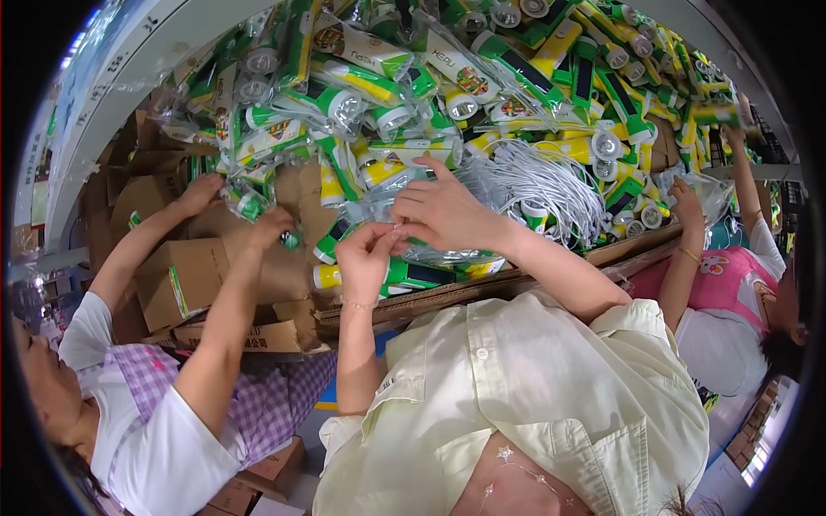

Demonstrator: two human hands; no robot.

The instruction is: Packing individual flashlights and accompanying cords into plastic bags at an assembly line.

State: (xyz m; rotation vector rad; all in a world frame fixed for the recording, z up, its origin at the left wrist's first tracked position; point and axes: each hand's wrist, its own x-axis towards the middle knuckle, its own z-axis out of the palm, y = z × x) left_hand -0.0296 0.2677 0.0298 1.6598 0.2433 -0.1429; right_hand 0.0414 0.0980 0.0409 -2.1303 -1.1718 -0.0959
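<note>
My left hand (pixel 365 255) and my right hand (pixel 445 210) meet above the near edge of a large pile. Both hands pinch with thumb and fingertips close together, at a small pale bit too small to name. My right index finger points up, away from the pinch. Clear plastic film (pixel 440 255) lies just beneath my right hand. Around them are green, yellow and white flashlights (pixel 417 275), some with dark panels, many in clear bags. Right of my right hand lies a bundle of thin white cords (pixel 551 189).
At left, a person in a purple checked apron (pixel 284 408) handles a bagged green flashlight (pixel 249 205). Another person in a pink apron (pixel 718 275) reaches in at right. Cardboard boxes (pixel 182 279) stand at left. A cardboard edge (pixel 404 303) runs along the front.
</note>
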